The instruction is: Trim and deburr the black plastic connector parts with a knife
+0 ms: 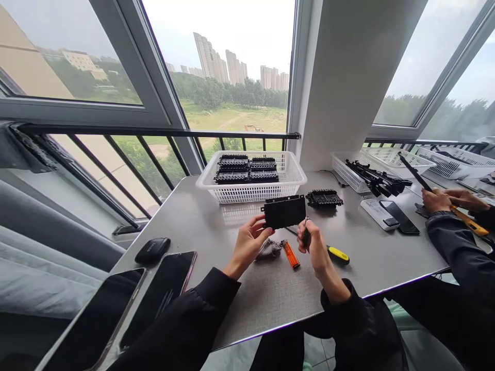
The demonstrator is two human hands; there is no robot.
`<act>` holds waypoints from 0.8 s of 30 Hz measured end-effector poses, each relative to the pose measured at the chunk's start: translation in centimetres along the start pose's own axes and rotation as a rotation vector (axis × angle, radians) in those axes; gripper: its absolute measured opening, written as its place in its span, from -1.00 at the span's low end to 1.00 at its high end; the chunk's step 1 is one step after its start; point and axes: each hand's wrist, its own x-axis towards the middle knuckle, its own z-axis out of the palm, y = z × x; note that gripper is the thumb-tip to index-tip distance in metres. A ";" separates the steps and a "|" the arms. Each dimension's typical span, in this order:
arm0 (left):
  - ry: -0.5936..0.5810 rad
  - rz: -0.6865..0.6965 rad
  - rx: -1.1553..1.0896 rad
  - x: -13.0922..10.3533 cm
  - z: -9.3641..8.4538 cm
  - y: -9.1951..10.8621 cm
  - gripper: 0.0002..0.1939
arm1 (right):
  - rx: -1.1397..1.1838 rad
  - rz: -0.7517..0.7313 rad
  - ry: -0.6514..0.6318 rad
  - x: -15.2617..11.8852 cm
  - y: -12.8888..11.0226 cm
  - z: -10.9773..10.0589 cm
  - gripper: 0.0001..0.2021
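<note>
Black plastic part (285,212) sits just beyond both hands, lower-left corner pinched in left hand (249,243). Long axis runs sideways, right end nearest right hand (317,246), which grips green-handled tool (306,236). Can't tell if tip touches.

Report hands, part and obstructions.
Left hand gripping black part; right hand holding green-handled tool at its edge. Orange lighter, grey cloth below, neither blocking.

No text is legible; the faint lettering on the black case (152,250) is too small.
</note>
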 end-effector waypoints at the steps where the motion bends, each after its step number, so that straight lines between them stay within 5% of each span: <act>1: -0.002 0.007 0.004 0.0 0.0 0.0 -0.51 | 0.088 0.077 -0.080 -0.2 0.1 0.5 -0.64; 7: -0.044 0.052 0.016 -0.1 0.1 -0.1 -0.54 | 0.275 0.383 -0.369 -0.4 1.3 1.9 -0.68; 24: -0.211 0.169 0.049 -0.8 0.5 -0.4 -0.71 | 0.464 0.549 -0.381 -0.1 1.2 1.3 -0.75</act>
